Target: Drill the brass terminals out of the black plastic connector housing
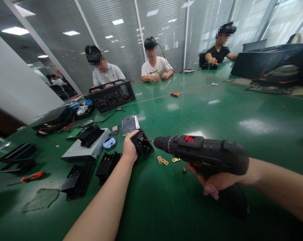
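My left hand [130, 147] is closed on a small black plastic housing [146, 151], tilted with its open side toward the drill. My right hand [211, 185] grips a black cordless drill [204, 149] by its handle, with the red switch on top. The thin drill bit [148, 140] points left into the housing, its tip at brassy parts inside; whether it touches a screw I cannot tell. Below the drill's nose lie several flat brass plates [164, 161], and a small brass piece [184, 170] sits nearer my right hand.
More black housings [77, 180] lie on the green table [151, 201] at left, beside a grey metal drive box [83, 152], a round blue-rimmed tin [109, 143] and an orange screwdriver [32, 177]. Another orange screwdriver [174, 94] lies farther back. Three people sit across the table.
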### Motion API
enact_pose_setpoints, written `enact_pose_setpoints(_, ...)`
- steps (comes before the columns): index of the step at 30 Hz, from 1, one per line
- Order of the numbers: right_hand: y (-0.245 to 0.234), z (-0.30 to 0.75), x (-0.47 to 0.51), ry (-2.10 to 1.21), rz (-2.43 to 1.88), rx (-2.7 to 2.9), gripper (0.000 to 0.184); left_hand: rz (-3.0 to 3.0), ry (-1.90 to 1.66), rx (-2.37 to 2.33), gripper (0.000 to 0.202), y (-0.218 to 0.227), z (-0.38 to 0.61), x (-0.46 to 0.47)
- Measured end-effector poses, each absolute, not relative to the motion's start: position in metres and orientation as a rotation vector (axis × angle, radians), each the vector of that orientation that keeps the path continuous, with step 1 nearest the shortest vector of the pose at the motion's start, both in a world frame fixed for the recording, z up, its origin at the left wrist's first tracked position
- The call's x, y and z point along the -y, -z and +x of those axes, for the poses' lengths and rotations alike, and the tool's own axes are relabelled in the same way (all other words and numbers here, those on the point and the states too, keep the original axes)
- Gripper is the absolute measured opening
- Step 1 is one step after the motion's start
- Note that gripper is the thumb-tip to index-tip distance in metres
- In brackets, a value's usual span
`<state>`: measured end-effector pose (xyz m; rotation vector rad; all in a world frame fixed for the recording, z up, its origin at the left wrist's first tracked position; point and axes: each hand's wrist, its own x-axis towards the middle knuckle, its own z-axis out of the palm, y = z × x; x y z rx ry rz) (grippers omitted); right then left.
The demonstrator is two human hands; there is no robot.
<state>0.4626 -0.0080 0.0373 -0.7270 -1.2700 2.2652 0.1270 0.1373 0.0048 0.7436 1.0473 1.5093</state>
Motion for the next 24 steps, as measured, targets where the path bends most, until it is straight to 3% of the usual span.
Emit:
enact_pose_setpoints(15,-0.0408,0.4624,0.0087,-2.285,-0.697,1.246,0.067,0.764,-1.538,-1.030,0.029,-0.0056,0.1283,-0.1374)
enact_pose_setpoints(24,-0.0413,0.4619,0.0089,-2.270,-0.713,1.264,0.060,0.749,-1.512,-1.044,0.029,-0.0073,0.1301,-0.1360)
